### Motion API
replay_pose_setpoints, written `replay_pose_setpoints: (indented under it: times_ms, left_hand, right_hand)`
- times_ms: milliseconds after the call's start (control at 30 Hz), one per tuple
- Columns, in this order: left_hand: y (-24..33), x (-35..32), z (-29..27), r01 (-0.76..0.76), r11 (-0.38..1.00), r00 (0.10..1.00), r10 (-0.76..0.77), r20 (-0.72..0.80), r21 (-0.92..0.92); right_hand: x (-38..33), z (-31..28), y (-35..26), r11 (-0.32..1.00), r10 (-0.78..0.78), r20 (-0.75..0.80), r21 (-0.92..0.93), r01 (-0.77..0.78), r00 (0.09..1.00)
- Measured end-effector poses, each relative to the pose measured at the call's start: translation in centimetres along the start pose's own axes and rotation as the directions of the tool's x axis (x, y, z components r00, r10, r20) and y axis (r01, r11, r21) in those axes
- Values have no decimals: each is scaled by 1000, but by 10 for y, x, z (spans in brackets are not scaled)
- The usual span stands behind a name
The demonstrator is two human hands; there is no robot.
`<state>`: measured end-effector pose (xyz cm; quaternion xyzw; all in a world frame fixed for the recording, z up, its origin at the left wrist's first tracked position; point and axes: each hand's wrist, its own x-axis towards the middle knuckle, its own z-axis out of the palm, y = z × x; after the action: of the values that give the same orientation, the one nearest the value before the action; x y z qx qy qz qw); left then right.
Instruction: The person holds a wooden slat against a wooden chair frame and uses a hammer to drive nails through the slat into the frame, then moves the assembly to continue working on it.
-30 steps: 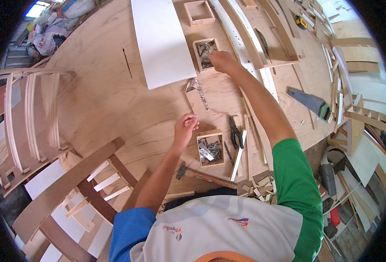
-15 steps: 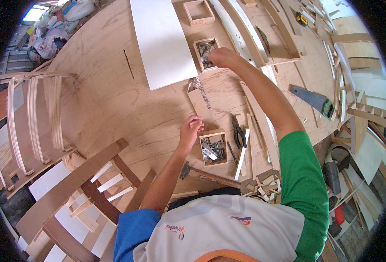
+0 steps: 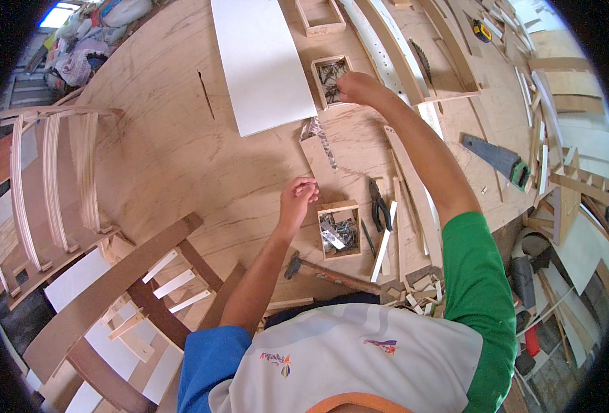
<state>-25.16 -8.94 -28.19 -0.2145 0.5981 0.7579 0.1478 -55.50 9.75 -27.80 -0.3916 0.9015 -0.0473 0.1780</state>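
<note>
- We are holding our right hand (image 3: 359,89) at the right side of the middle box (image 3: 318,86), where the metal bits (image 3: 330,77) are lying; its fingertips are hiding, so we are unable to tell whether they are apart or clamped on something.
- We are holding our left hand (image 3: 297,199) beside the near box (image 3: 339,206), to its left; its fingers are lying curled inward, and we are not making out whether they are pinching anything small.
- We are risking a prick: the bits are looking thin and jumbled, and pressing in blind could be driving a point into a fingertip.
- We are risking a spill too: the box is looking light, so leaning on its right wall could be tipping it.
- We are leaving little room beside the white panel (image 3: 263,69); a shove leftward could be scuffing its smooth, flat face.
- We are seeing square, thin-walled boxes of pale bare wood on a worktop (image 3: 160,138) of streaky plywood.
- We are noting dark steel pliers (image 3: 377,199), a hammer (image 3: 339,275) with a worn wooden handle and, to the right, a tapering grey saw (image 3: 487,153).
</note>
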Motion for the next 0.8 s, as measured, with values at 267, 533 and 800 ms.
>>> replay_pose_setpoints:
  times_ms: [267, 533, 800]
  left_hand:
    - [18, -15, 13, 4, 1000, 1000, -4, 1, -30]
    - [82, -65, 44, -134, 986, 986, 142, 87, -95]
    - [132, -181, 70, -396, 851, 862, 474, 180, -345]
  right_hand:
    - [-83, -57, -58, -26, 339, -94, 994, 110, 936]
    - [-194, -93, -161, -479, 210, -86, 859, 179, 974]
    - [-287, -130, -266, -404, 24, -110, 908, 110, 994]
